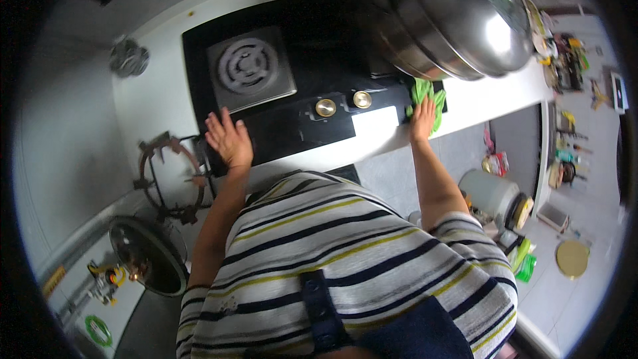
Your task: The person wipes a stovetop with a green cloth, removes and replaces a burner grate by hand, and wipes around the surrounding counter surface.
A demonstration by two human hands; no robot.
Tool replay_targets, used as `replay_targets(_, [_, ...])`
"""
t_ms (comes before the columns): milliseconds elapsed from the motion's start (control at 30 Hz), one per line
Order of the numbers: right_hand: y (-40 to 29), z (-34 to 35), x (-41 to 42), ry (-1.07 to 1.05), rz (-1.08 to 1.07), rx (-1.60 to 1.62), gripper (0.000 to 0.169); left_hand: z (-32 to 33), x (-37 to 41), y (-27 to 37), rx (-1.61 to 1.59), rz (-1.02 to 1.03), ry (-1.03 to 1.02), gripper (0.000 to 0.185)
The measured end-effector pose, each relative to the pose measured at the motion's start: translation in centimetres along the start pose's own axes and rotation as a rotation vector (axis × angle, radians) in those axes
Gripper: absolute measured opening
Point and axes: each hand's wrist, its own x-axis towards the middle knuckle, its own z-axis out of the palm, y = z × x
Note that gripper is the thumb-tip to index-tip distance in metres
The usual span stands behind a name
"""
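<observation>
In front of me is a black glass gas cooktop (319,50) set in a white counter. My right hand (423,117) presses down on a bright green cloth (431,97) at the cooktop's front right corner. My left hand (232,144) has its fingers spread at the front left edge, holding nothing; contact with the glass is hard to tell. Behind it, the left burner (247,65) sits bare on a square metal plate. A round pan support (172,177) lies off the burner, left of my left forearm. Two gold-coloured knobs, a left knob (326,107) and a right knob (362,99), face me.
A large stacked steel steamer pot (438,20) stands over the cooktop's right side, its handle towards the back. Left of the cooktop is a small dark grey object (129,56). A glass lid (149,254) is at lower left. A grey cylindrical container (491,194) stands beyond my right arm.
</observation>
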Motion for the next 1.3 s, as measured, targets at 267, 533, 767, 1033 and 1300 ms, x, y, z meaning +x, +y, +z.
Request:
replay_targets(267, [-18.1,-5.0,-11.6,-0.496,-0.845,0.187,0.054,-0.6,0.0,-0.1,-0.143,0.001,0.012,0.054])
replay_targets(533, [-34.5,-1.3,-8.6,-0.483,-1.343,0.243,0.054,-0.8,0.1,-0.9,-0.434,-0.022,0.07,0.057])
replay_targets(767, [-38.1,1.3,-9.7,-0.529,-1.417,0.197,0.058,-2.1,-0.2,-0.6,-0.646,-0.058,0.094,0.059])
replay_targets(1033, [-41.4,1.8,-9.3,-0.429,-1.459,0.132,0.061,-2.4,-1.9,-1.3,-0.759,-0.077,0.108,0.063])
replay_targets(1300, [-45.6,2.6,-7.8,-0.55,-1.465,0.026,0.057,-3.2,-1.6,-1.3,-0.721,-0.073,0.108,0.065])
